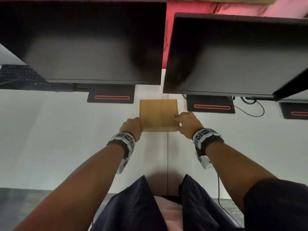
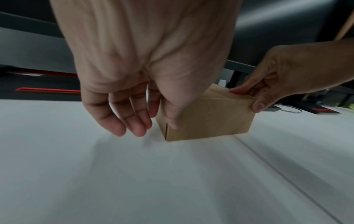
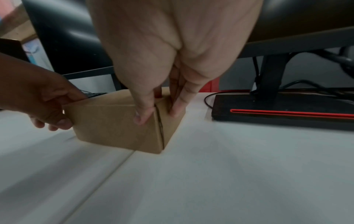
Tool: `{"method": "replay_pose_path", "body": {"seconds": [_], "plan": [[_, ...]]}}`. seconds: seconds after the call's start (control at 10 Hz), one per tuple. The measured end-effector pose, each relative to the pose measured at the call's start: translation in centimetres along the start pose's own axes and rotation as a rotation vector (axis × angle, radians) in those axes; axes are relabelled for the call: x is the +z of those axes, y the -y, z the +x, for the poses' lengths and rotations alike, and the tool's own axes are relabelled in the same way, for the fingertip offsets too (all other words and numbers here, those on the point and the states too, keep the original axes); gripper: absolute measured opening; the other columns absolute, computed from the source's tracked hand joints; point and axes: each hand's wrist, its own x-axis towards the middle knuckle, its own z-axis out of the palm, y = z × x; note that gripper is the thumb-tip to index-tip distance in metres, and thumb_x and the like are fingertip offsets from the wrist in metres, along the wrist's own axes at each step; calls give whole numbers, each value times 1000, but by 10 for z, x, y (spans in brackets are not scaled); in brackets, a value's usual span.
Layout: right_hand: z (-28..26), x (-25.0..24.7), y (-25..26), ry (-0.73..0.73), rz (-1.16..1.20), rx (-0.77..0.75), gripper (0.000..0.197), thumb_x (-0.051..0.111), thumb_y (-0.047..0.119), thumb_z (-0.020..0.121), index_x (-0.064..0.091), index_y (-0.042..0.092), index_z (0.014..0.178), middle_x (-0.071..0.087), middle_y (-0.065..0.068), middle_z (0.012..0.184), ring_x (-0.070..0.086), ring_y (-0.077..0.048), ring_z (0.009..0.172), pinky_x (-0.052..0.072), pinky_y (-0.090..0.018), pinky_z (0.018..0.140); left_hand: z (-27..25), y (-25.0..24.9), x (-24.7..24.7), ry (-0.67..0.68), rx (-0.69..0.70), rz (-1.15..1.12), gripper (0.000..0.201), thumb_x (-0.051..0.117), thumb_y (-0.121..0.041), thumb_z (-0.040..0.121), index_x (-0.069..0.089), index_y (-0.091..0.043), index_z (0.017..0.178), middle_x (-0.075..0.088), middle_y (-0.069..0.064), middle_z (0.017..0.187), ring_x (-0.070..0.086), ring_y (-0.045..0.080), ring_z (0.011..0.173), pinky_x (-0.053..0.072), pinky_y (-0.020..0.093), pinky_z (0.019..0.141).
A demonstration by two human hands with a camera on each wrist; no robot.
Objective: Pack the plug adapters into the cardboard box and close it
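Left hand (image 2: 138,78): thumb pressed flat against the near face of the cardboard box (image 1: 158,115) at its left near corner; the fingers (image 2: 122,116) hang loosely curved and slightly spread just left of the box. From the left wrist view I cannot tell whether they touch its left wall. In the head view the same hand (image 1: 131,125) sits against the box's left near edge.

Right hand (image 3: 168,60): thumb on the near face, the fingers (image 3: 177,107) close together on the right wall, so the right near corner is pinched between them. One fingertip lies on the lid edge, seen from the left wrist camera.

Box: closed, lid flat, standing on the white bench (image 1: 66,139), straddling a seam line (image 1: 167,155) that runs near to far across the surface. No plug adapters show in any view; the box's inside is hidden.

Surroundings: two dark monitors, one on the far left (image 1: 90,42) and one on the far right (image 1: 233,55), overhang the bench. The black stand bases with red slots, left (image 1: 110,97) and right (image 1: 210,105), flank the far end of the box. A black cable (image 1: 255,112) loops right of the right base. A keyboard (image 1: 18,75) lies far left. Both wrists carry patterned marker bands (image 1: 203,134).
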Motion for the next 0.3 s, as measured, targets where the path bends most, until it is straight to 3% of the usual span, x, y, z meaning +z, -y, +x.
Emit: {"method": "replay_pose_path", "body": {"seconds": [0.1, 0.3], "plan": [[-5, 3, 8, -40, -3, 71, 50, 68, 19, 93, 56, 18, 142, 62, -14, 129, 58, -36, 119, 49, -42, 103, 0, 1, -7, 34, 44, 56, 29, 61, -21, 101, 63, -13, 129, 70, 15, 120, 69, 39, 109, 54, 41, 78], [-17, -4, 20, -29, 17, 153, 73, 83, 23, 81, 51, 21, 146, 60, -12, 134, 53, -33, 128, 43, -39, 106, 0, 7, -41, 51, 140, 270, 30, 62, -22, 100, 65, -10, 127, 69, 12, 125, 70, 35, 111, 57, 43, 88]]}}
